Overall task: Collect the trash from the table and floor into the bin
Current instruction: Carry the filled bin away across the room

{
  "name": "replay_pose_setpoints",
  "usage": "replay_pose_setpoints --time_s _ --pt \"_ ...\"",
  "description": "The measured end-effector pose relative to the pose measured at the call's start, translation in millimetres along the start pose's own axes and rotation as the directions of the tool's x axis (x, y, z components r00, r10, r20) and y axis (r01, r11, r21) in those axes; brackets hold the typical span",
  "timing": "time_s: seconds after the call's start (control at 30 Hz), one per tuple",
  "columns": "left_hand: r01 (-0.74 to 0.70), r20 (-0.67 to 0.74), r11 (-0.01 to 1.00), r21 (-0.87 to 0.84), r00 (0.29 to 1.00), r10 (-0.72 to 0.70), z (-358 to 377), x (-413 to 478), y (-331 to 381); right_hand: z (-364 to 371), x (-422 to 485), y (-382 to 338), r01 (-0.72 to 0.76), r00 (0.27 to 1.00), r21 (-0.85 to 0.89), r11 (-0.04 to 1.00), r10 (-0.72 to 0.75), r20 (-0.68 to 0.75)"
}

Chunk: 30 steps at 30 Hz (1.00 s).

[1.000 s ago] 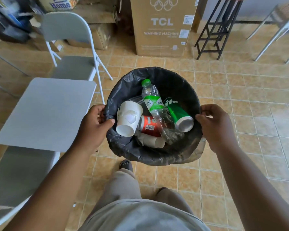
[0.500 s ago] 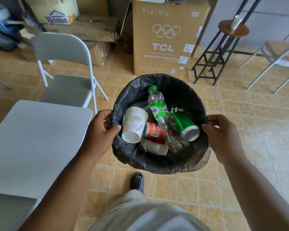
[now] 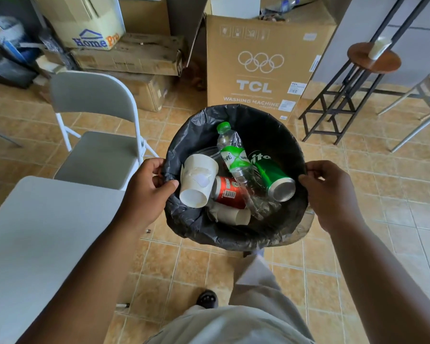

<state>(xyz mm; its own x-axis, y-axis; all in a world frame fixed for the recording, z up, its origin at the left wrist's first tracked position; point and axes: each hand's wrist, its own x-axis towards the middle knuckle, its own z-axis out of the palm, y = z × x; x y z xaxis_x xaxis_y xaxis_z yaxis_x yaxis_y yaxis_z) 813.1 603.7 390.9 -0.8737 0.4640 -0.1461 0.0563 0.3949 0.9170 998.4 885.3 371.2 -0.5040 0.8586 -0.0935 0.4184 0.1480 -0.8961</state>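
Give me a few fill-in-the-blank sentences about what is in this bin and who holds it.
1. The bin is lined with a ____ plastic bag.
2. The left hand and right hand both grip the bin's ____.
3. The plastic bottle has a ____ cap.
4. The green can lies ____ the bin.

Missing words: black; rim; green; inside

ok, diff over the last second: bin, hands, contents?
The view has tilted up: more of the TCL box and the stool shows, and the table sits lower in frame. Nothing taken or released. Left hand and right hand still grip the bin rim; the trash inside lies as before.
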Motion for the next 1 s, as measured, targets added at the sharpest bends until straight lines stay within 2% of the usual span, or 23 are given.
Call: replay_pose_setpoints --time_s 0.33,0.5,0.77,1.0 --pt "0.072 -0.136 0.997 0.042 0.989 -0.066 63.9 122.3 55.9 9.5 189.2 -24.3 0.032 0.986 0.052 0.998 -0.04 0.16" --pt "0.073 -0.183 0.997 0.031 0.981 -0.066 78.7 174.1 73.0 22.9 265.0 -48.6 0.092 0.976 0.058 0.994 -0.101 0.191" --pt "0.095 -0.255 0.995 -0.015 0.962 -0.095 58.6 271.4 73.2 90.5 352.4 -89.4 0.128 0.952 -0.002 0.992 -0.122 0.282" --pt "0.12 -0.257 0.991 -0.055 0.958 -0.13 16.9 381.5 57.8 176.8 421.7 -138.6 0.135 0.952 -0.072 0.988 -0.109 0.287"
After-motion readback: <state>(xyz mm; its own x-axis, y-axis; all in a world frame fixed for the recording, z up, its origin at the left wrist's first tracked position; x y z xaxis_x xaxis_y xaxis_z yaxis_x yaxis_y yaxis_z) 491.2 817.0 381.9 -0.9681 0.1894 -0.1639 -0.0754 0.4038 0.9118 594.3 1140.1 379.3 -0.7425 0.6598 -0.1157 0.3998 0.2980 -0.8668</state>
